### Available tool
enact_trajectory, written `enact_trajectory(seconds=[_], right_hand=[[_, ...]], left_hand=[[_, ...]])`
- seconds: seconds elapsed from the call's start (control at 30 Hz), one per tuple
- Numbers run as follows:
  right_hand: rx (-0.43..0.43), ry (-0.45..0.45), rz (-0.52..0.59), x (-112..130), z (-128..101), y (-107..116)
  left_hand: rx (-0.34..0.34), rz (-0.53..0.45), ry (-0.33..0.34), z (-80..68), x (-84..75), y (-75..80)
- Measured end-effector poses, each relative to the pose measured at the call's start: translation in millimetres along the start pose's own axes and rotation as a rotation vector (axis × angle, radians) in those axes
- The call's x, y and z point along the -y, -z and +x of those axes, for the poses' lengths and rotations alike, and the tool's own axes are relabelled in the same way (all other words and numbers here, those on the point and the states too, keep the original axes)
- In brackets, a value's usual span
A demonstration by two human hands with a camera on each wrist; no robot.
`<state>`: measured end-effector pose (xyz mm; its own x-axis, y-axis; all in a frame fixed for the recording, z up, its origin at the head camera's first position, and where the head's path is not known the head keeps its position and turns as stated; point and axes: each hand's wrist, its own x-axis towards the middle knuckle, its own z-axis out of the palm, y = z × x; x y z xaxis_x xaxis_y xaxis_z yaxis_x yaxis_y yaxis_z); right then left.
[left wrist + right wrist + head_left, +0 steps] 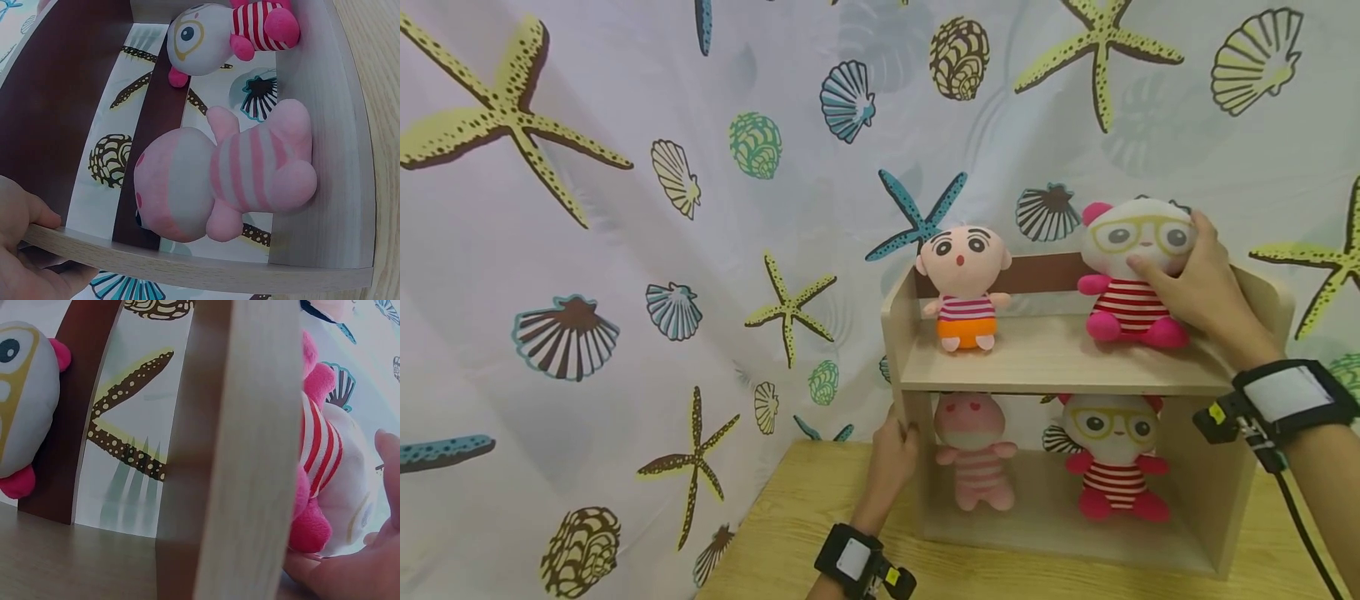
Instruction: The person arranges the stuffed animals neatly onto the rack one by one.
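My right hand grips the head of a plush panda in yellow glasses and a red-striped top, on the right of the upper shelf. The right wrist view shows this hand beside the panda's head, partly cut off by the frame. My left hand pinches the left side panel of the small wooden shelf unit; in the left wrist view its thumb lies inside the panel. Below, a pink striped plush sits nearest that hand. A plush boy doll in orange shorts sits upper left.
A second plush panda sits at the lower right. The shelf unit stands on a wood-grain table. Behind it hangs a cloth printed with starfish and shells. A cable hangs from the right wrist camera.
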<state>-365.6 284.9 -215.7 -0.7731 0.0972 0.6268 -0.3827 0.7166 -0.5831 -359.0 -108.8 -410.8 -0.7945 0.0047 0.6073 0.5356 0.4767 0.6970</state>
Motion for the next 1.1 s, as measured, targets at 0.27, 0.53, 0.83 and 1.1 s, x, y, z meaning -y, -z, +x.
enact_trajectory(seconds=[0.27,0.53,0.83,1.1], right_hand=[[-0.016,-0.008,-0.023,4.6,-7.6,4.1],[-0.074,-0.015,-0.014,8.0,-21.4,5.3],[-0.163,-0.098,-0.033,17.6,-42.3,3.7],[-0.237,-0.007,-0.066,27.1,-60.7,5.6]], left_hand=[[0.001,-0.001,-0.004,0.7,-2.0,-1.2],[-0.008,0.002,-0.019,0.6,-1.5,-1.3],[0.025,-0.006,-0.006,-0.6,-3.3,-0.2],[0.018,0.006,0.005,-0.3,-0.1,1.7]])
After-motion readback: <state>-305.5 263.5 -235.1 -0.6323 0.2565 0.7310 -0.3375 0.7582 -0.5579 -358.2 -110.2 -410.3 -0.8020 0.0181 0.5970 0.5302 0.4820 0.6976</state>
